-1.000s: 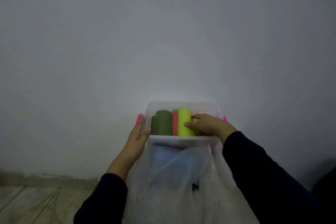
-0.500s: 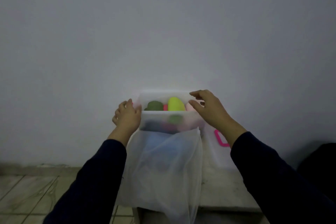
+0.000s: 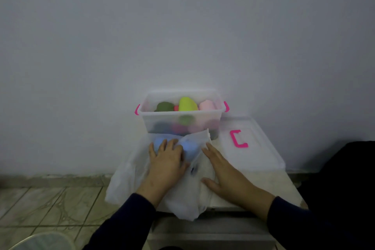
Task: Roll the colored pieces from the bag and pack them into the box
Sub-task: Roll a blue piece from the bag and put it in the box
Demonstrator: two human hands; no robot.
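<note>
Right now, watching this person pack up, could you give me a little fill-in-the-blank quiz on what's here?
1. Both hands, left hand and right hand, rest on the translucent ____.
2. The box has clips coloured ____.
3. The brightest roll in the box is ____.
4. The lid lies to the ____ of the box.

Missing words: bag; pink; yellow; right

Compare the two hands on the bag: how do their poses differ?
The left hand reaches into the bag, fingers on the blue piece; the right hand lies flat on the bag's outside, touching no piece. The left sits nearer the box. Both have straight fingers.
</note>
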